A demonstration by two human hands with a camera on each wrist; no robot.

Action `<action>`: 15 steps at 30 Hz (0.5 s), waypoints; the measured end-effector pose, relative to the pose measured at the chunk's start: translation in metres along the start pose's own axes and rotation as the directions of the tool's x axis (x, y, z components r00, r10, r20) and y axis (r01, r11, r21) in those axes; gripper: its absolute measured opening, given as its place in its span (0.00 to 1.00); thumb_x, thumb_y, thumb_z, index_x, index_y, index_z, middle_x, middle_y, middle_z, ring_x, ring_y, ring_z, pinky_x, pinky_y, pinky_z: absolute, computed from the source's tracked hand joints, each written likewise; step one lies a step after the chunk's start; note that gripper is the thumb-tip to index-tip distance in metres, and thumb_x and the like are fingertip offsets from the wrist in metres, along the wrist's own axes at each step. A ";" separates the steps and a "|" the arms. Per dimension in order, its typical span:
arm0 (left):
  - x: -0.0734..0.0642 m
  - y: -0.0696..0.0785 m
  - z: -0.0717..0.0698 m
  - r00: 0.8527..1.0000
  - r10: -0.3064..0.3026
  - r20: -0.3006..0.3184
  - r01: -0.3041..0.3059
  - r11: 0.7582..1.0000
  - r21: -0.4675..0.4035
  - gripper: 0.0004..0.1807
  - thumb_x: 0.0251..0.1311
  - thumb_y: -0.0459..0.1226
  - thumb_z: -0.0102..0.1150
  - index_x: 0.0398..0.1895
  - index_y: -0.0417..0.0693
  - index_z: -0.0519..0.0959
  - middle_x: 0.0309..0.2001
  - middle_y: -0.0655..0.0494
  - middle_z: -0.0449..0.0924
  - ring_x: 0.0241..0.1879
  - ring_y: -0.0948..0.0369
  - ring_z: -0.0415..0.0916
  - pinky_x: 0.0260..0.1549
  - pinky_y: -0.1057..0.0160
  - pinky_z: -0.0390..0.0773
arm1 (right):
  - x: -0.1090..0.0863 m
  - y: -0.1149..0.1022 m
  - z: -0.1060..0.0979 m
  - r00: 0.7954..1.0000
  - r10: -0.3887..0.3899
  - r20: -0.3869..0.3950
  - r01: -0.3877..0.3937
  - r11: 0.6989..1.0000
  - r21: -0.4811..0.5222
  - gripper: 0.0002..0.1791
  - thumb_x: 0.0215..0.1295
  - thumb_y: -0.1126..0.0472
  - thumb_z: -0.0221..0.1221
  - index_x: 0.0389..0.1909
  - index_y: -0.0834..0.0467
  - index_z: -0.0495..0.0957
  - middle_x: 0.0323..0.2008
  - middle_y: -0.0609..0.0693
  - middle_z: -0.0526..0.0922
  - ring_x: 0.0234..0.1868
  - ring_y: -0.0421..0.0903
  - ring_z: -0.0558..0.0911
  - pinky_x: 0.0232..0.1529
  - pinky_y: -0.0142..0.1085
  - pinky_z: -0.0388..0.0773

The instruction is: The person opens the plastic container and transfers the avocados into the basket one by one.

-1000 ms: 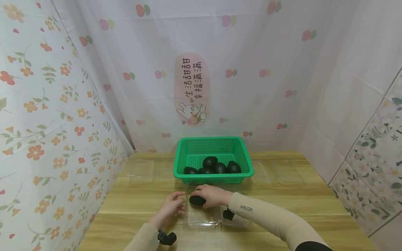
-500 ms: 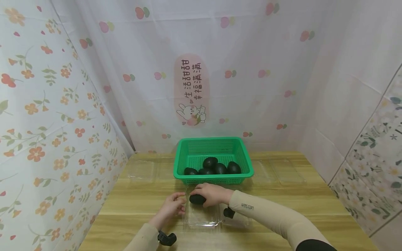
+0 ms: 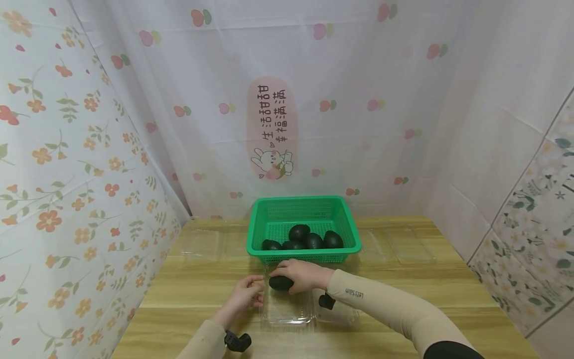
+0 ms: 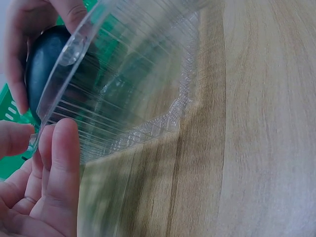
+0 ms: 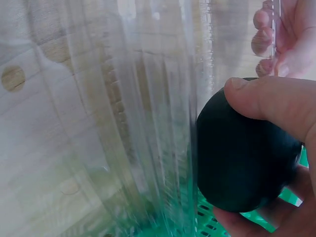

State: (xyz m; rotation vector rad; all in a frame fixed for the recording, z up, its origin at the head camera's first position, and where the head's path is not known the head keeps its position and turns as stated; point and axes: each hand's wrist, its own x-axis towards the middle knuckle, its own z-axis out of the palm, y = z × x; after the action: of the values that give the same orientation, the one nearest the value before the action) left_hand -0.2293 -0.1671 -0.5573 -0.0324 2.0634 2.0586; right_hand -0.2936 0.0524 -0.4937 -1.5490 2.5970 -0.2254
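Note:
In the head view my right hand grips a dark avocado above the far part of a clear plastic clamshell box. The right wrist view shows the thumb on top of the avocado and fingers beneath it. My left hand is at the box's left side. Its thumb and fingers pinch the rim of the clear box in the left wrist view. Several more avocados lie in the green basket just behind.
Flat clear plastic boxes lie on the wooden table: one at the back left, others at the back right. Another clear piece lies under my right wrist. A patterned curtain stands behind the table.
My right hand, with the avocado, has risen slightly or shifted a little toward the basket. The left hand stays at the box's edge.

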 end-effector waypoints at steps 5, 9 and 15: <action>0.001 -0.001 0.000 1.000 -0.001 0.001 0.001 1.000 -0.009 0.25 0.62 0.30 0.53 0.61 0.26 0.65 0.30 0.52 0.73 0.23 0.62 0.76 0.24 0.64 0.81 | -0.001 -0.004 -0.006 1.000 0.015 0.003 -0.015 1.000 0.016 0.35 0.51 0.61 0.72 0.63 0.47 0.74 0.55 0.45 0.75 0.54 0.40 0.74 0.53 0.32 0.73; 0.001 -0.002 -0.001 1.000 0.002 0.004 -0.002 1.000 -0.009 0.25 0.62 0.30 0.53 0.61 0.26 0.65 0.30 0.52 0.73 0.23 0.62 0.76 0.24 0.64 0.81 | -0.003 -0.005 -0.010 1.000 0.012 0.008 -0.012 1.000 0.021 0.35 0.51 0.62 0.72 0.62 0.48 0.74 0.55 0.45 0.75 0.55 0.40 0.74 0.54 0.32 0.73; 0.001 -0.002 -0.001 1.000 -0.001 0.002 0.001 1.000 -0.013 0.25 0.62 0.31 0.54 0.61 0.26 0.65 0.30 0.52 0.73 0.23 0.62 0.76 0.24 0.64 0.81 | -0.003 -0.006 -0.012 1.000 0.005 0.016 -0.005 1.000 0.009 0.35 0.52 0.61 0.72 0.63 0.48 0.74 0.57 0.46 0.75 0.56 0.40 0.73 0.55 0.32 0.72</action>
State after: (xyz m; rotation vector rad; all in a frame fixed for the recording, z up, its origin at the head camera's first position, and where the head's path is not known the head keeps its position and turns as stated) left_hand -0.2303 -0.1680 -0.5595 -0.0340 2.0487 2.0702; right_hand -0.2891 0.0534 -0.4805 -1.5354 2.5837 -0.2236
